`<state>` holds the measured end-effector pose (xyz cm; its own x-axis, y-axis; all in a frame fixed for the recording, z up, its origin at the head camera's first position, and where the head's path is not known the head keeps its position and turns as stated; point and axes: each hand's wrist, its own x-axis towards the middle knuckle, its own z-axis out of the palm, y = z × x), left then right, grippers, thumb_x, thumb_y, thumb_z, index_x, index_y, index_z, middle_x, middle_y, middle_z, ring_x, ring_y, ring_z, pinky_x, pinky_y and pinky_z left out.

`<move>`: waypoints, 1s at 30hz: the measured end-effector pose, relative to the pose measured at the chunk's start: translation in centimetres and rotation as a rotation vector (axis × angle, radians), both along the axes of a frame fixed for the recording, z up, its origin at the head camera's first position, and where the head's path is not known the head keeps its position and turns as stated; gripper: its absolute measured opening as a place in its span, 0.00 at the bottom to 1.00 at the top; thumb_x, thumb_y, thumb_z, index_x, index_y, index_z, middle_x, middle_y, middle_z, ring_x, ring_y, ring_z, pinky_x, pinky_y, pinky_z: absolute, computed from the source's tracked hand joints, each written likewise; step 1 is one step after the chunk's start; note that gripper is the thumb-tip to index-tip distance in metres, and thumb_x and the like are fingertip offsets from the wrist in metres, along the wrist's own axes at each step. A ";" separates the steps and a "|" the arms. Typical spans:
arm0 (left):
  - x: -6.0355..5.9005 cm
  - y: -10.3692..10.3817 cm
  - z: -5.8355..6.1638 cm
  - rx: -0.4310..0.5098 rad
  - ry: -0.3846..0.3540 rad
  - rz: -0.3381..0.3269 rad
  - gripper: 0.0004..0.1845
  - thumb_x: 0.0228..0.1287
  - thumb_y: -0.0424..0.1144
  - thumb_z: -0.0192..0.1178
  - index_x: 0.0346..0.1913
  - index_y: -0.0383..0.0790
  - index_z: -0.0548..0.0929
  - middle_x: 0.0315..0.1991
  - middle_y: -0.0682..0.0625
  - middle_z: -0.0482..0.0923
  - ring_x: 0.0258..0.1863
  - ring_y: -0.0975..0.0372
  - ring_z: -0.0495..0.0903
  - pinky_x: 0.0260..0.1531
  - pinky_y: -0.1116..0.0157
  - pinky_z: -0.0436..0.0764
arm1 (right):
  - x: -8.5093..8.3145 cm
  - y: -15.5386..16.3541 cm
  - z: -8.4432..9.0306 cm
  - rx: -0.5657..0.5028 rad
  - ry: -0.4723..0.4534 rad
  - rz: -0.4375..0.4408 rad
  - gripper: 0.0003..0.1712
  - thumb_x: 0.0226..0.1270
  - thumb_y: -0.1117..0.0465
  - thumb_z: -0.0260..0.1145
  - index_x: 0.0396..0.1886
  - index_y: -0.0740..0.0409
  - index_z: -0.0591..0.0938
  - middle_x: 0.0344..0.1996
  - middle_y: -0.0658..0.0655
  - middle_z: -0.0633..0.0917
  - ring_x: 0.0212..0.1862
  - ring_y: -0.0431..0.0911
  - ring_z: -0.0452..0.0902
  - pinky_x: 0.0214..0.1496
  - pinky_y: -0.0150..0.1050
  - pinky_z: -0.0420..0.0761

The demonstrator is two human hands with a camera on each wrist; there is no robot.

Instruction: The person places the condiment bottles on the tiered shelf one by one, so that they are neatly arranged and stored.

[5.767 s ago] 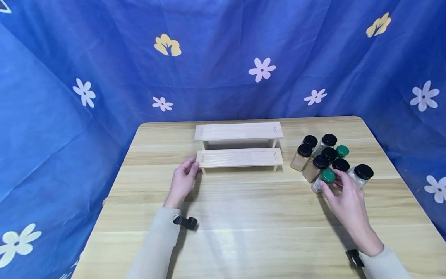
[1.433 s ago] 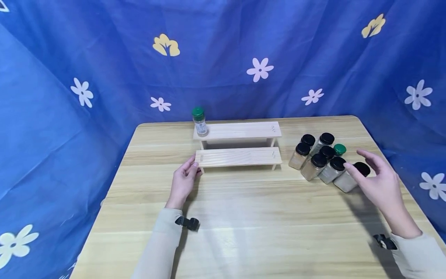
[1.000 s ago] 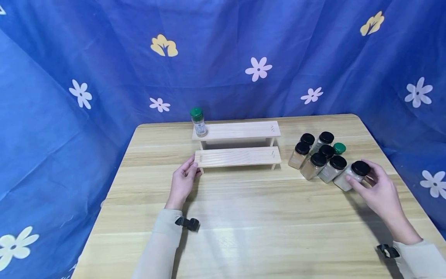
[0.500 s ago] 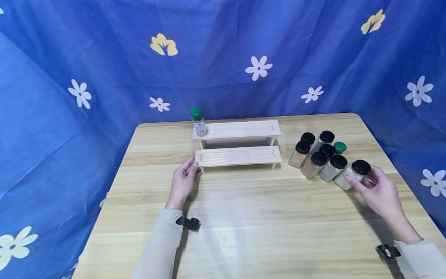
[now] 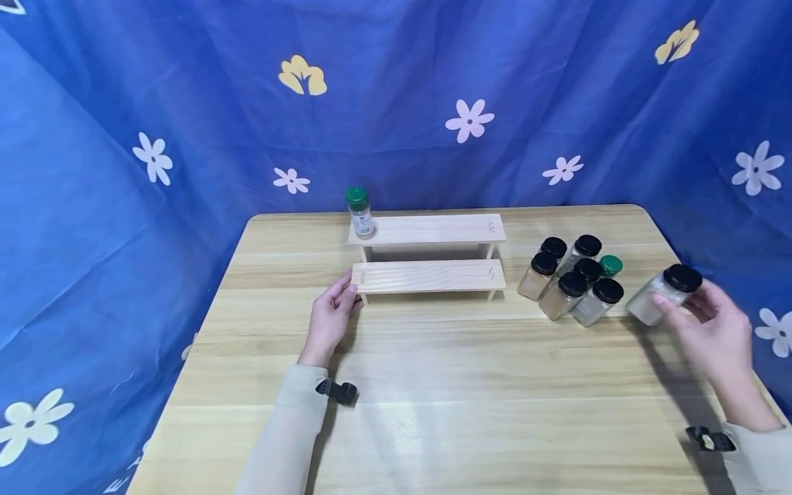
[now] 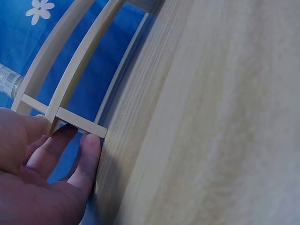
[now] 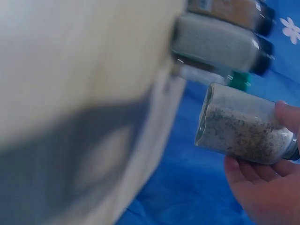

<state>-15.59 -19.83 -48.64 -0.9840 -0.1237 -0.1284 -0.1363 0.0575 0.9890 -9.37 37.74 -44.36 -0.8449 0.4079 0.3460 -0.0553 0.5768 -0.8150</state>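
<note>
My right hand grips a clear square spice jar with a black lid. In the right wrist view this jar shows pale, speckled contents, and its base is off the table. My left hand holds the left end of a two-tier wooden spice rack. Seen from the left wrist, the thumb and fingers pinch the lower tier's end beside its leg. A small green-capped spice jar stands upright on the left end of the rack's upper tier.
Several black-lidded spice jars stand close together right of the rack, with a green-capped jar behind them. The wooden table ends at a blue flowered cloth hanging behind and at the sides.
A green-capped jar went from the group to the upper tier. My right hand then took hold of the rightmost black-lidded jar and lifted it away to the right. My left hand stays put.
</note>
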 end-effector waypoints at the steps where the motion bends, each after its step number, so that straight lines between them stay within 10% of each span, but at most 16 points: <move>1: 0.0 0.0 0.0 -0.002 0.003 -0.001 0.26 0.83 0.36 0.54 0.78 0.39 0.69 0.72 0.35 0.75 0.52 0.68 0.87 0.60 0.69 0.89 | -0.3 0.1 0.5 0.003 0.022 -0.004 0.29 0.62 0.70 0.78 0.64 0.55 0.84 0.41 0.23 0.82 0.44 0.17 0.79 0.50 0.07 0.78; 17: 0.1 0.1 0.0 -0.032 -0.023 0.008 0.26 0.83 0.37 0.54 0.78 0.42 0.69 0.72 0.36 0.76 0.56 0.62 0.87 0.58 0.72 0.89 | -6.4 -5.5 7.8 -0.050 0.200 0.179 0.29 0.62 0.71 0.78 0.64 0.56 0.85 0.49 0.34 0.88 0.49 0.29 0.85 0.56 0.14 0.84; 25: 0.2 0.3 0.1 -0.021 -0.031 0.006 0.25 0.82 0.37 0.55 0.78 0.44 0.71 0.72 0.36 0.76 0.65 0.47 0.83 0.58 0.71 0.89 | -9.2 -12.5 8.2 -0.088 0.220 0.403 0.29 0.63 0.72 0.76 0.65 0.61 0.83 0.48 0.37 0.88 0.49 0.31 0.85 0.58 0.18 0.85; 30: 0.5 0.1 0.1 -0.031 -0.014 0.016 0.25 0.82 0.36 0.54 0.78 0.42 0.70 0.72 0.36 0.76 0.64 0.48 0.83 0.57 0.72 0.89 | -10.5 -16.8 7.8 -0.091 0.167 0.501 0.30 0.65 0.68 0.77 0.67 0.59 0.82 0.54 0.57 0.90 0.50 0.31 0.84 0.62 0.20 0.85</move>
